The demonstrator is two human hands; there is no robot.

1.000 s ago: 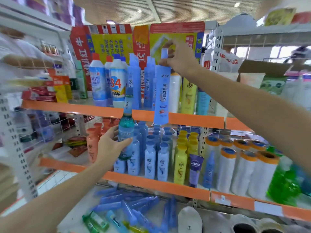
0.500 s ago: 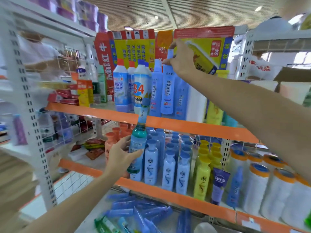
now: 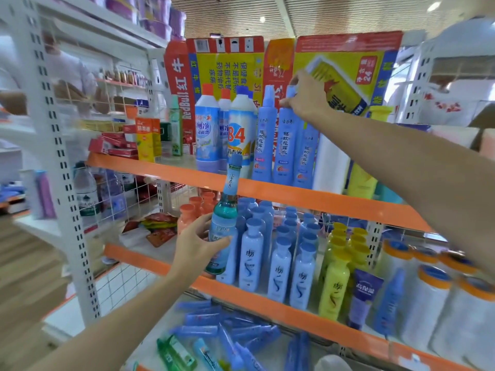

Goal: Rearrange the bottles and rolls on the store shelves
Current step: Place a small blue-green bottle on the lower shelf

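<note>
My right hand [image 3: 304, 96] pinches the cap of a tall blue spray bottle [image 3: 284, 145], which stands upright on the upper orange shelf [image 3: 334, 202] between two matching blue bottles. My left hand [image 3: 197, 242] grips a green glass bottle with a blue neck label [image 3: 226, 218], held upright in front of the middle shelf [image 3: 267, 301]. Behind it stand rows of light blue bottles [image 3: 278, 266], yellow bottles [image 3: 334, 287] and orange bottles [image 3: 187, 215]. White rolls with orange and blue ends [image 3: 426, 301] fill the right of the middle shelf.
White cleaner bottles [image 3: 238, 135] and flattened cartons [image 3: 345, 73] line the upper shelf. Several blue tubes [image 3: 227, 330] and green bottles [image 3: 174, 354] lie loose on the bottom shelf. A wire rack [image 3: 115, 183] with boxes and water bottles stands left.
My right hand has carried the tall blue bottle from in front of the shelf edge back onto the upper shelf among its matches. My left hand still holds the green bottle, barely moved.
</note>
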